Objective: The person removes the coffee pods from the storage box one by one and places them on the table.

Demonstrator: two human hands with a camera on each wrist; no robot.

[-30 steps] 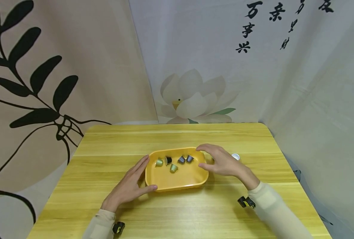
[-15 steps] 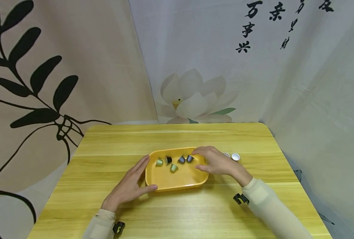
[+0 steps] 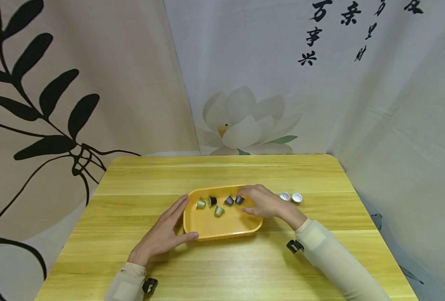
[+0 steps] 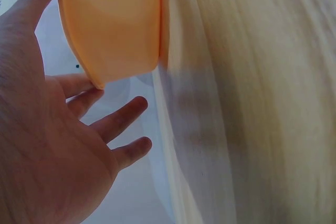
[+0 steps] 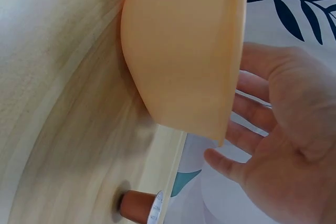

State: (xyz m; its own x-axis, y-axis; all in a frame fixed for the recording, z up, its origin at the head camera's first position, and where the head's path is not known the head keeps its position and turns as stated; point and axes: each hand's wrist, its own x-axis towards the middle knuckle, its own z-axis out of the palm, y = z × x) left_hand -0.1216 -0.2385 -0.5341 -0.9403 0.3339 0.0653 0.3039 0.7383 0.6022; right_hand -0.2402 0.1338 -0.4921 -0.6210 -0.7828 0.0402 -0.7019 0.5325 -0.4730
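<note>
In the head view a yellow tray stands on the table. Several small coffee capsules lie in it: a black capsule, a light green one at the left, another green capsule and two dark blue ones, including a blue capsule. My left hand rests on the tray's left end, thumb and fingers spread along the rim. Over the right end hovers my right hand, fingers and thumb apart, beside the rightmost blue capsule. Nothing shows between those fingers. The right wrist view shows them behind the tray rim.
To the right of the tray two capsules with pale lids stand on the table, the farther right being a lidded capsule. In the right wrist view one brown capsule shows its side. Printed curtains hang behind the wooden table.
My right hand has moved left over the tray toward the blue capsules, uncovering the pale-lidded capsules on the table. The left hand and the tray have stayed in place.
</note>
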